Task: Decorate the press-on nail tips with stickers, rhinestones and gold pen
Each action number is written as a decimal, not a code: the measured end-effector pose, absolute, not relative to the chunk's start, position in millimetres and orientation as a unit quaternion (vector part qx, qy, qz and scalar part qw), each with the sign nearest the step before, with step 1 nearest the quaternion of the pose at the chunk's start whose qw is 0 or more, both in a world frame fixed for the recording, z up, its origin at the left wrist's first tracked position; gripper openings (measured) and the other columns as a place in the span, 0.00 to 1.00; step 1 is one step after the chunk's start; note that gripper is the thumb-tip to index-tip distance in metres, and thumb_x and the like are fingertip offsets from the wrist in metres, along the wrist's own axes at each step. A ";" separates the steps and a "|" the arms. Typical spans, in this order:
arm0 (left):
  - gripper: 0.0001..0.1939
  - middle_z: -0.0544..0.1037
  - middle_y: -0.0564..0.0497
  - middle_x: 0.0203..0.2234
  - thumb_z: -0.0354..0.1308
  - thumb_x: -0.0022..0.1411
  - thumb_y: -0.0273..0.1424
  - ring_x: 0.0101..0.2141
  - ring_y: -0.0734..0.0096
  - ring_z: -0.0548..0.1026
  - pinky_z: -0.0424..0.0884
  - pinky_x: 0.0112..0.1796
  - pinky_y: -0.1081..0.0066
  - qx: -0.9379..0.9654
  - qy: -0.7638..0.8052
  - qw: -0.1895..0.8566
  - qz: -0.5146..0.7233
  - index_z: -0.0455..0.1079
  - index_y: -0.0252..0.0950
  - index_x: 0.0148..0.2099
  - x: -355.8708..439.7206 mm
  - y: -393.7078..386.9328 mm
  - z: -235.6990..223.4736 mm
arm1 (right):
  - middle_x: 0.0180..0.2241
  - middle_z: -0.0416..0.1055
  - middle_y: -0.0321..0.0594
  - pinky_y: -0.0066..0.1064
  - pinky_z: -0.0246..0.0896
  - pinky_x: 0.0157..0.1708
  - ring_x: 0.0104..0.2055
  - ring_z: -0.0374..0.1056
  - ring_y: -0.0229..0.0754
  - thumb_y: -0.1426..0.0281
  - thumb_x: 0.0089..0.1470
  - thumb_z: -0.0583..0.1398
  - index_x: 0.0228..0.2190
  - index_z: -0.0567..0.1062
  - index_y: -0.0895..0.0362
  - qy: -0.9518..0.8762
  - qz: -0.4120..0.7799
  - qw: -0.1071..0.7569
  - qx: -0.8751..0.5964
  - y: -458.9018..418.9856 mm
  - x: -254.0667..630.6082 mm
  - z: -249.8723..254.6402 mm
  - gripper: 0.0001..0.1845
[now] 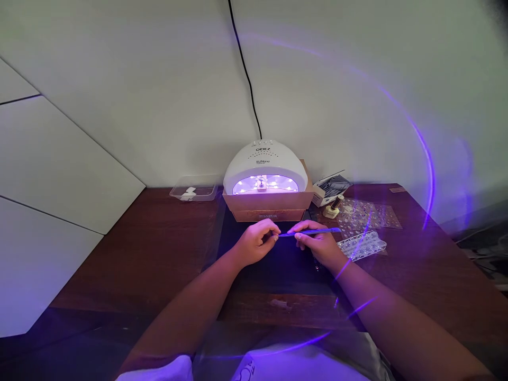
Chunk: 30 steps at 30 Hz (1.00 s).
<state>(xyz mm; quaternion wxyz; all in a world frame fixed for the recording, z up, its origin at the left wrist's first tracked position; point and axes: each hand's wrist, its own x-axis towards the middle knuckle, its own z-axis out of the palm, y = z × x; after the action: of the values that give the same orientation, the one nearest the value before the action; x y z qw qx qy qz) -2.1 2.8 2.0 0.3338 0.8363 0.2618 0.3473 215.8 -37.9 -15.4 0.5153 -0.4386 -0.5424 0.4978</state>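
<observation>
My right hand [319,246] grips slim tweezers [317,231], held nearly level and tinted blue by the light. Their tip points left and meets the fingers of my left hand [256,243]. The thumb and forefinger of that left hand are pinched together; whatever lies between them is too small to make out. Just beyond both hands, a white nail lamp [265,159] glows violet from its opening and rests in a brown cardboard box [268,203]. A small pale object [262,183] stands inside the lit opening.
Right of the lamp are a small bottle [332,210], an open box [330,188], a sticker sheet [371,214] and a clear case of sparkling pieces [363,245]. A clear plastic tray [177,189] stands at the back left. A black cord [248,76] runs up the wall.
</observation>
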 end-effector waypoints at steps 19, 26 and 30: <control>0.03 0.72 0.53 0.28 0.57 0.64 0.29 0.28 0.77 0.67 0.65 0.32 0.76 0.820 0.288 0.376 0.323 0.69 0.34 0.37 0.2 7.4 -2.7 | 0.29 0.77 0.38 0.27 0.60 0.27 0.29 0.68 0.37 0.64 0.48 0.65 0.31 0.81 0.56 -0.601 0.484 0.441 -0.458 -37.2 211.2 -17.4 0.09; 0.04 0.71 0.53 0.28 0.56 0.64 0.29 0.28 0.77 0.67 0.65 0.31 0.75 0.818 0.292 0.378 0.322 0.69 0.34 0.38 0.5 9.5 -5.4 | 0.31 0.78 0.39 0.27 0.61 0.27 0.29 0.69 0.37 0.64 0.49 0.65 0.32 0.81 0.56 -0.602 0.485 0.439 -0.457 -35.4 210.0 -18.8 0.09; 0.03 0.71 0.52 0.29 0.54 0.64 0.28 0.29 0.76 0.68 0.66 0.32 0.75 0.816 0.297 0.373 0.328 0.68 0.34 0.39 -2.0 10.8 -6.3 | 0.32 0.79 0.40 0.28 0.62 0.28 0.29 0.69 0.37 0.62 0.49 0.65 0.34 0.81 0.55 -0.589 0.493 0.443 -0.461 -35.5 211.8 -22.3 0.11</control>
<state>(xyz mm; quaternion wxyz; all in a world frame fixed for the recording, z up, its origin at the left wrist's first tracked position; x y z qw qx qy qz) -2.0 10.8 -6.3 0.3727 0.8160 0.2967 0.3275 211.8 -35.5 -22.3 0.4434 -0.4615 -0.5895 0.4929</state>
